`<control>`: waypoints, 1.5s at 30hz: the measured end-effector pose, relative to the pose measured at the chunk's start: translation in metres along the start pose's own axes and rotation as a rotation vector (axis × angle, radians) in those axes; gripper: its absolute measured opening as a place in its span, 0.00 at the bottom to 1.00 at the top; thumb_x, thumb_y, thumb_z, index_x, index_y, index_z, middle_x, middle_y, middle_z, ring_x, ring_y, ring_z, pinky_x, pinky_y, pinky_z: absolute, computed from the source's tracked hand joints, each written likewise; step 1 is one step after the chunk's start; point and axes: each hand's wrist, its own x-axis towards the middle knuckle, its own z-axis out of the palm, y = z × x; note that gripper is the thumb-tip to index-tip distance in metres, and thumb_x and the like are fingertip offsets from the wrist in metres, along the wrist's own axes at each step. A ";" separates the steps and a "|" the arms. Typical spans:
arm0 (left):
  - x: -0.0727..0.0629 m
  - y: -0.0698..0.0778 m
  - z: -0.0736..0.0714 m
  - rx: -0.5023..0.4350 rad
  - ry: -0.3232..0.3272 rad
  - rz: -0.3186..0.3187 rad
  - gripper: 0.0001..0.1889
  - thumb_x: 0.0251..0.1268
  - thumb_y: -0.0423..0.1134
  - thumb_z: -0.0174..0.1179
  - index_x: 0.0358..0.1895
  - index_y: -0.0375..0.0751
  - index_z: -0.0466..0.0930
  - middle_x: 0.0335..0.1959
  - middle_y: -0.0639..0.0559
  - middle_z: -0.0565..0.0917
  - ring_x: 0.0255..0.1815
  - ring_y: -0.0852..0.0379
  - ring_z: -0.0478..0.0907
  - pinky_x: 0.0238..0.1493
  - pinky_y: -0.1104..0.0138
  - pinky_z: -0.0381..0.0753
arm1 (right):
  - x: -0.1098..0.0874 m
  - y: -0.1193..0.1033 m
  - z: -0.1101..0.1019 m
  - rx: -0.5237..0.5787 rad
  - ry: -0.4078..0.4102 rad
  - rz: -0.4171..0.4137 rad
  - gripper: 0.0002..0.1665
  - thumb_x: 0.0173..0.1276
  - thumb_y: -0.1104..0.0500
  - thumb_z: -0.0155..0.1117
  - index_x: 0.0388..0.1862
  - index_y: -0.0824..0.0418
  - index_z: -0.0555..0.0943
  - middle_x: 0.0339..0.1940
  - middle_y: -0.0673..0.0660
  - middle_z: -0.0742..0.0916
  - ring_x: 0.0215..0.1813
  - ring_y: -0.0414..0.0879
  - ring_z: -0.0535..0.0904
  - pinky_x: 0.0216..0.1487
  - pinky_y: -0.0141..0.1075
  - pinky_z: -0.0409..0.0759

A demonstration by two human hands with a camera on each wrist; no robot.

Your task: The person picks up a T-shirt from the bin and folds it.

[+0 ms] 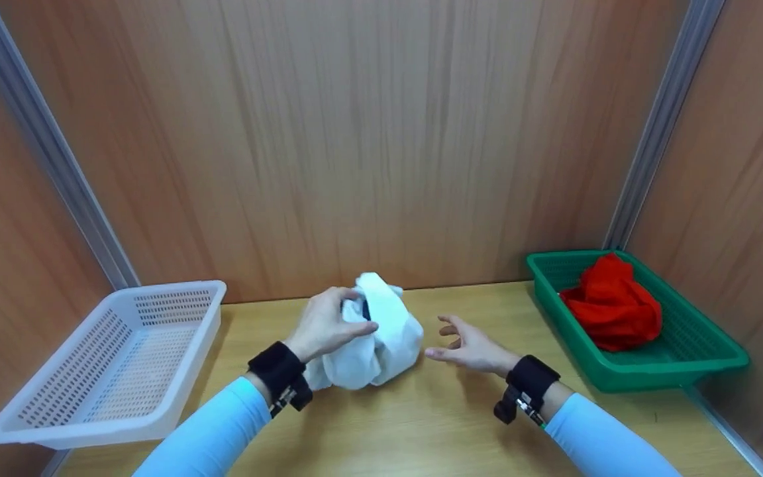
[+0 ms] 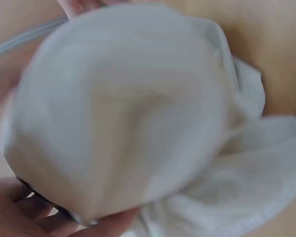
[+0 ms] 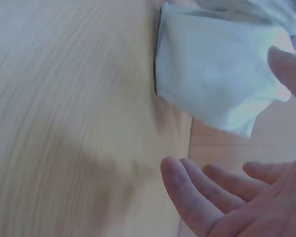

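Head view is showing a white cloth [image 1: 398,334] sitting bunched near the middle of the worktop [image 1: 454,424], between the two hands, with a wooden back panel [image 1: 381,146] rising behind it. The left hand [image 1: 320,324] is the nearer one: it is lying against the cloth's left side, its thumb reaching across the front while the other fingers are curving round the upper edge, so its grip is holding the bundle there, though how tightly I cannot tell. The right hand [image 1: 471,348] is hovering just beside the cloth's right side without touching it, its grip spread, thumb and fingers loosely bent around nothing. Everything is turning on that small gap: from the right grip the cloth is lying to the left, and the thumb and fingertips are pointing toward it. The bundle is showing no clear long axis; one fold is standing up at the top, while a looser part is trailing to the lower left, beside the left wrist. Farther out, a white basket [image 1: 193,371] is standing to the left, and a green basket [image 1: 686,374] is holding a red cloth [image 1: 620,311] to the right.
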 end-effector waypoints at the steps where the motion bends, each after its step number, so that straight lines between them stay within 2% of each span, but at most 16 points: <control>1: -0.001 0.002 0.003 -0.002 -0.005 0.008 0.33 0.65 0.51 0.83 0.70 0.44 0.86 0.68 0.43 0.88 0.62 0.46 0.84 0.64 0.45 0.89 | 0.000 0.001 0.002 0.001 0.000 0.000 0.62 0.73 0.34 0.79 0.92 0.60 0.60 0.84 0.72 0.76 0.75 0.67 0.83 0.71 0.60 0.86; 5: -0.005 0.007 0.015 0.004 0.003 0.075 0.18 0.73 0.37 0.75 0.63 0.41 0.91 0.63 0.43 0.92 0.62 0.45 0.87 0.66 0.46 0.89 | 0.001 0.000 0.011 -0.021 0.002 -0.022 0.65 0.71 0.35 0.81 0.92 0.61 0.58 0.89 0.72 0.70 0.80 0.71 0.78 0.77 0.67 0.80; 8: -0.008 0.012 0.023 -0.012 -0.036 0.118 0.16 0.74 0.31 0.70 0.61 0.43 0.92 0.62 0.43 0.93 0.64 0.44 0.88 0.69 0.43 0.88 | 0.004 -0.005 0.020 -0.040 0.033 -0.061 0.65 0.69 0.35 0.83 0.91 0.60 0.61 0.89 0.70 0.70 0.81 0.71 0.76 0.78 0.70 0.77; 10: -0.009 0.015 0.030 -0.023 -0.093 0.142 0.16 0.75 0.30 0.69 0.62 0.43 0.91 0.63 0.42 0.92 0.65 0.43 0.88 0.70 0.41 0.88 | 0.007 -0.009 0.026 -0.050 0.071 -0.085 0.57 0.70 0.36 0.82 0.87 0.60 0.69 0.87 0.69 0.73 0.82 0.71 0.75 0.79 0.70 0.76; 14: -0.010 0.016 0.044 0.002 -0.179 0.201 0.18 0.76 0.29 0.67 0.65 0.40 0.88 0.65 0.39 0.91 0.65 0.42 0.87 0.71 0.42 0.86 | 0.012 -0.013 0.034 -0.081 0.154 -0.148 0.28 0.83 0.47 0.71 0.72 0.61 0.86 0.83 0.70 0.78 0.82 0.72 0.74 0.81 0.70 0.74; 17: -0.009 0.010 0.044 0.043 -0.191 0.198 0.22 0.72 0.25 0.65 0.67 0.40 0.85 0.65 0.38 0.90 0.62 0.44 0.86 0.69 0.44 0.87 | 0.014 -0.014 0.029 -0.063 0.229 -0.163 0.19 0.88 0.55 0.62 0.64 0.65 0.89 0.74 0.69 0.85 0.76 0.67 0.81 0.78 0.64 0.78; 20: -0.008 0.000 0.033 0.095 -0.191 0.138 0.29 0.66 0.22 0.64 0.70 0.44 0.81 0.59 0.40 0.89 0.55 0.46 0.84 0.60 0.48 0.88 | 0.014 -0.012 0.016 0.030 0.288 -0.153 0.19 0.90 0.57 0.57 0.61 0.68 0.88 0.55 0.63 0.91 0.57 0.54 0.87 0.63 0.49 0.84; 23: -0.006 -0.011 0.018 0.192 -0.168 0.101 0.30 0.61 0.22 0.65 0.68 0.45 0.85 0.52 0.44 0.91 0.48 0.49 0.83 0.54 0.51 0.86 | 0.015 -0.009 -0.003 0.237 0.329 -0.124 0.20 0.92 0.57 0.53 0.58 0.70 0.87 0.42 0.57 0.90 0.45 0.44 0.84 0.52 0.38 0.81; 27: -0.001 -0.023 0.000 0.312 -0.088 0.089 0.19 0.61 0.25 0.67 0.53 0.46 0.95 0.44 0.50 0.93 0.43 0.52 0.83 0.51 0.52 0.87 | 0.015 -0.007 -0.025 0.529 0.345 -0.065 0.23 0.95 0.55 0.46 0.58 0.69 0.85 0.41 0.50 0.90 0.46 0.42 0.86 0.54 0.38 0.85; 29: 0.002 -0.027 -0.006 0.344 -0.032 0.082 0.15 0.62 0.26 0.68 0.48 0.46 0.96 0.41 0.51 0.92 0.41 0.52 0.84 0.48 0.53 0.87 | 0.015 -0.007 -0.032 0.599 0.341 -0.038 0.23 0.96 0.54 0.44 0.59 0.66 0.84 0.42 0.49 0.89 0.47 0.44 0.87 0.54 0.41 0.86; 31: 0.007 -0.029 -0.011 0.354 0.038 0.075 0.12 0.62 0.28 0.69 0.45 0.46 0.96 0.39 0.50 0.90 0.40 0.50 0.83 0.44 0.53 0.86 | 0.017 -0.009 -0.034 0.611 0.366 -0.025 0.19 0.95 0.57 0.44 0.59 0.65 0.82 0.42 0.49 0.88 0.45 0.44 0.87 0.51 0.40 0.87; 35: 0.013 -0.038 -0.017 0.390 0.158 0.062 0.09 0.64 0.32 0.70 0.45 0.43 0.93 0.41 0.45 0.88 0.41 0.45 0.85 0.41 0.50 0.85 | 0.018 -0.011 -0.030 0.453 0.460 0.008 0.13 0.89 0.58 0.56 0.62 0.64 0.79 0.49 0.57 0.90 0.42 0.46 0.90 0.42 0.36 0.86; 37: 0.011 -0.042 -0.017 0.432 0.193 0.057 0.07 0.66 0.36 0.71 0.45 0.41 0.89 0.39 0.45 0.87 0.38 0.45 0.85 0.38 0.50 0.85 | 0.017 -0.011 -0.025 0.304 0.454 0.065 0.20 0.85 0.51 0.66 0.64 0.63 0.79 0.51 0.60 0.90 0.43 0.48 0.89 0.40 0.34 0.83; 40: 0.003 -0.045 -0.013 0.514 0.176 0.059 0.10 0.69 0.43 0.73 0.39 0.42 0.83 0.29 0.49 0.82 0.30 0.48 0.81 0.31 0.54 0.80 | 0.012 -0.012 -0.015 0.053 0.326 0.168 0.36 0.73 0.34 0.78 0.63 0.60 0.83 0.48 0.59 0.90 0.45 0.52 0.88 0.38 0.35 0.81; 43: -0.010 -0.041 -0.003 0.573 0.112 0.100 0.19 0.67 0.54 0.75 0.34 0.44 0.80 0.22 0.54 0.75 0.25 0.53 0.75 0.27 0.59 0.72 | 0.012 -0.013 -0.005 -0.166 0.150 0.252 0.37 0.64 0.27 0.82 0.51 0.57 0.90 0.42 0.57 0.92 0.39 0.50 0.86 0.35 0.36 0.78; 45: -0.018 -0.038 0.006 0.608 0.052 0.127 0.26 0.63 0.63 0.78 0.37 0.44 0.81 0.23 0.53 0.76 0.25 0.53 0.74 0.27 0.59 0.72 | 0.013 -0.011 0.001 -0.254 0.048 0.287 0.33 0.65 0.27 0.81 0.42 0.56 0.91 0.35 0.56 0.92 0.33 0.49 0.85 0.32 0.36 0.74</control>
